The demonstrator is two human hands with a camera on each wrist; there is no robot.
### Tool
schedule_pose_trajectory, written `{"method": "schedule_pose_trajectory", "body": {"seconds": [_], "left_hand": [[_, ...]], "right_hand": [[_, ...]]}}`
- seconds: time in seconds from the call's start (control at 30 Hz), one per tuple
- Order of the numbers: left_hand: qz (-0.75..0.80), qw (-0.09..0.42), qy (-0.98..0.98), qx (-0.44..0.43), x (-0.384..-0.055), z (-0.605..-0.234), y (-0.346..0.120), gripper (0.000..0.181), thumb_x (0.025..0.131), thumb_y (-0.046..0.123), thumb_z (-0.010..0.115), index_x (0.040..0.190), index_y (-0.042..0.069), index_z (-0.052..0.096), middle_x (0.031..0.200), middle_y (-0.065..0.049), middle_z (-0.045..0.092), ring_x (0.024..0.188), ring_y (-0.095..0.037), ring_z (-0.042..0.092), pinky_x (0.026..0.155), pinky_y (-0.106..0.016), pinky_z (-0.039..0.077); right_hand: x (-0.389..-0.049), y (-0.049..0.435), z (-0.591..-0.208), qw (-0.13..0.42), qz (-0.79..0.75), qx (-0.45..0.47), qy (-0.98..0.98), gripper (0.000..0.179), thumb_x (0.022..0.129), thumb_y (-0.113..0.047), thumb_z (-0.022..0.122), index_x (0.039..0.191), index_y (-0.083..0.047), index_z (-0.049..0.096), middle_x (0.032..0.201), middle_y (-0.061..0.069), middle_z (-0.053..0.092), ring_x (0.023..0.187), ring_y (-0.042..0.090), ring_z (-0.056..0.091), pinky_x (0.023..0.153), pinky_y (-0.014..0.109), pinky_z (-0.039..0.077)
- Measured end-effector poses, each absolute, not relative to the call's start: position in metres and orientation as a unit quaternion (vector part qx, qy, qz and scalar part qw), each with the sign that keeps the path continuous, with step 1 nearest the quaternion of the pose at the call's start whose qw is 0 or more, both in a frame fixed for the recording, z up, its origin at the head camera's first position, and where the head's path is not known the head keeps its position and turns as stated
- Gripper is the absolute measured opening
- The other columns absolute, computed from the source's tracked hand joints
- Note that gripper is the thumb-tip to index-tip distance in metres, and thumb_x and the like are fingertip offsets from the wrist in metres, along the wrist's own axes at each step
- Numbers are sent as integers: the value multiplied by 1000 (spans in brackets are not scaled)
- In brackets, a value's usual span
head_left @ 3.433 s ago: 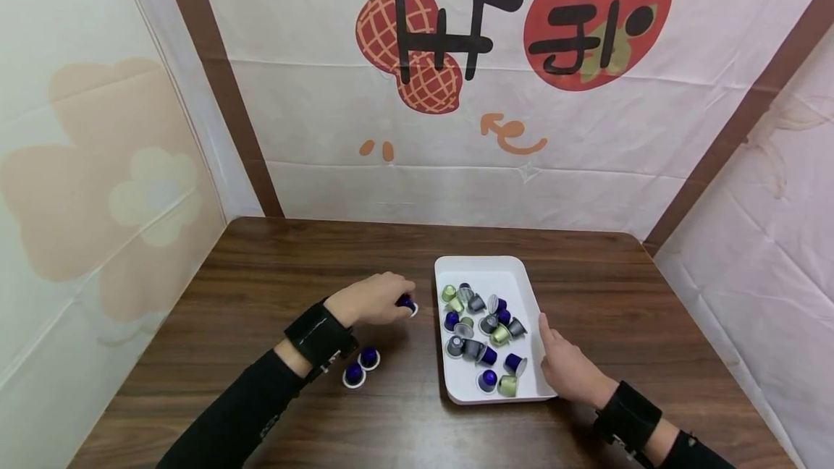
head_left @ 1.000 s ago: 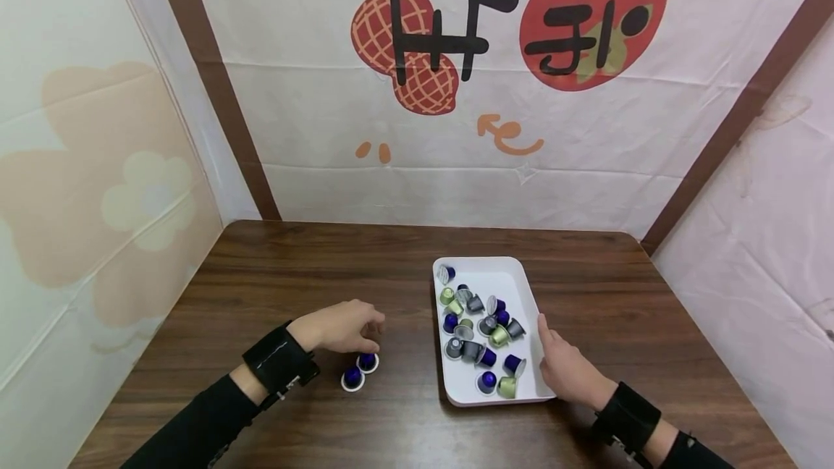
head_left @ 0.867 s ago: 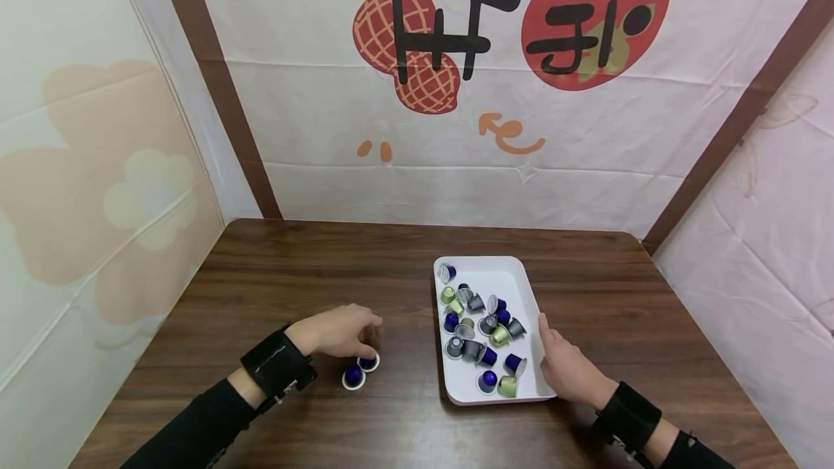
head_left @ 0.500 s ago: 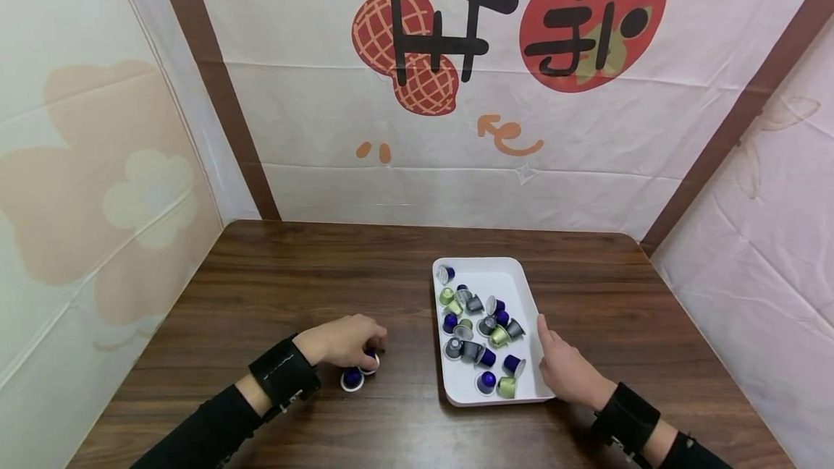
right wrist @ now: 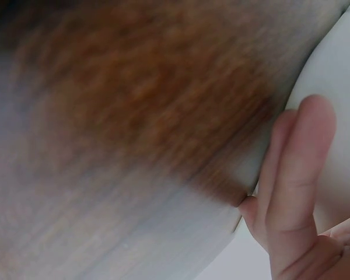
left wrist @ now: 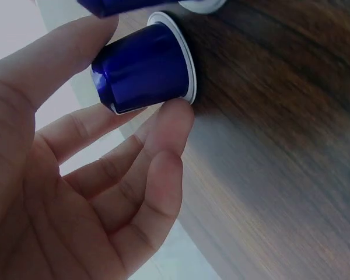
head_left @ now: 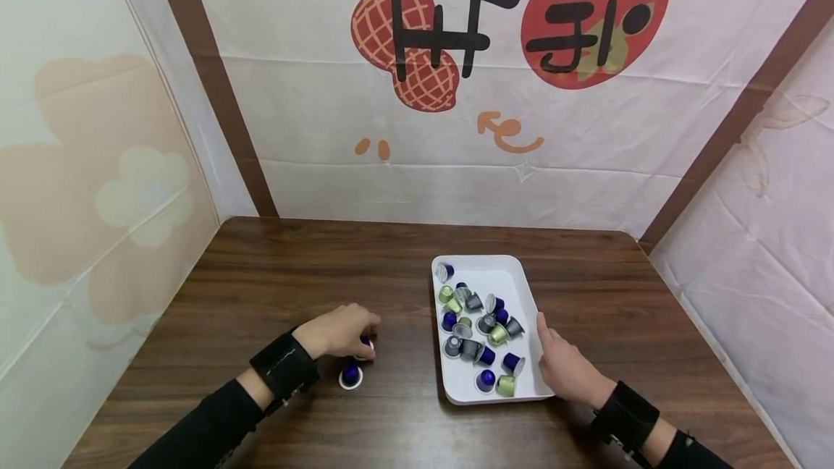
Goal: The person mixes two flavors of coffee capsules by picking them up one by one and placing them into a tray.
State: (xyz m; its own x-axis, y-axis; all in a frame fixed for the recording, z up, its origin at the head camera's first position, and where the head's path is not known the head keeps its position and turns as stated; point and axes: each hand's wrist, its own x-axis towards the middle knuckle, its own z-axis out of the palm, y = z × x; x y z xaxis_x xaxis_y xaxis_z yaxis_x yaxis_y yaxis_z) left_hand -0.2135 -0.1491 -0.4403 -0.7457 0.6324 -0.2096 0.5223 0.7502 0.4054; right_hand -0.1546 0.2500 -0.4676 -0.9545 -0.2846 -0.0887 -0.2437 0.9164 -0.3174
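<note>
In the head view my left hand [head_left: 339, 331] is over the table left of centre. Its thumb and fingers pinch a dark blue coffee capsule [left wrist: 143, 70] by its sides, and the capsule's pale rim faces the wood in the left wrist view. Most of that capsule is hidden by the hand from above. Just nearer to me stands a second blue capsule [head_left: 350, 375], rim down. My right hand [head_left: 573, 368] lies against the right side of a white tray [head_left: 502, 273] with its fingers straight; the right wrist view has those fingers [right wrist: 297, 169] along the tray's wall.
The tray holds several blue, green and grey capsules, among them a green capsule [head_left: 505, 385] near its front and a blue capsule [head_left: 446, 272] in the far left corner. The brown wooden table [head_left: 313, 252] ends at a printed cloth backdrop [head_left: 313, 93].
A blue capsule once in my left hand now lies in the tray's far left corner. The hand came back left and gripped another capsule, now shifted slightly off its neighbour. The right hand stays put.
</note>
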Motion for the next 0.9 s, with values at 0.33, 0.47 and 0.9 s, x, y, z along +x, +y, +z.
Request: {"method": "schedule_pose_trajectory", "body": {"seconds": [0.33,0.47,0.9], "left_hand": [[145,179,935,269,-219,-439,-156,22,76,22,80,86,14,63,80,5,57,68,-11,50,63,-32,44],[135,166,940,267,-221,-439,-160,21,75,21,80,81,15,61,76,5,55,66,-12,49,60,-32,42],[145,137,938,285,-227,-429,-162,16,82,21,74,79,16,59,69,8,51,59,-10,47,54,-29,39]], "right_hand": [[-155,250,-468,71,-157,-130,976,71,87,3,53,144,13,12,130,32,44,101,29,58,83,45,48],[-155,250,-467,74,-159,-128,976,71,87,3,52,144,13,12,130,32,44,101,29,58,83,45,48],[-155,250,-467,69,-155,-136,976,70,86,4,52,144,14,12,130,33,44,101,31,58,83,45,48]]}}
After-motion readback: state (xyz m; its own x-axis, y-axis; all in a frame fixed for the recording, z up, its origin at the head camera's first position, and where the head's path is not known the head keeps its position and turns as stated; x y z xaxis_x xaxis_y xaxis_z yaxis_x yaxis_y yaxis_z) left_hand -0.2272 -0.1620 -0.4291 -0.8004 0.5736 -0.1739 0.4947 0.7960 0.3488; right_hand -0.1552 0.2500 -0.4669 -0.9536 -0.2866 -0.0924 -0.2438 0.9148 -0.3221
